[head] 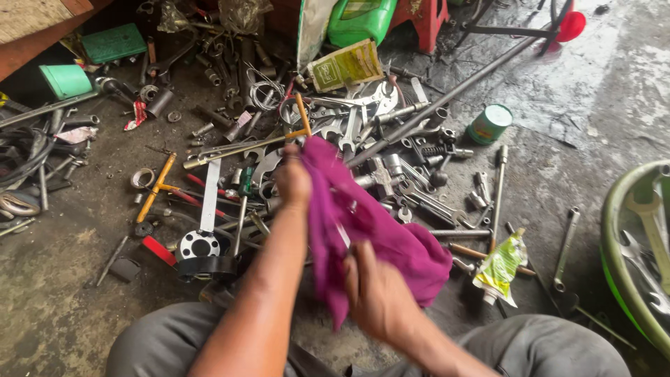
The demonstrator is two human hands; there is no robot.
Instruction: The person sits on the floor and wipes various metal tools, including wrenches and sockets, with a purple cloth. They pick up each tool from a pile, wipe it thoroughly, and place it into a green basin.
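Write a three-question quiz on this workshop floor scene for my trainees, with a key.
1. True or false: both hands grip the purple cloth.
2. Which lies nearest the right hand? A) green tin B) yellow-green tube C) green box
3. What does the green basin at the right edge hold?

Key: 1 true, the left hand holds its top end. 2 B. 3 spanners.

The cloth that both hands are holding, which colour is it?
The cloth is plain magenta-purple, without pattern; the head view shows it clearly.
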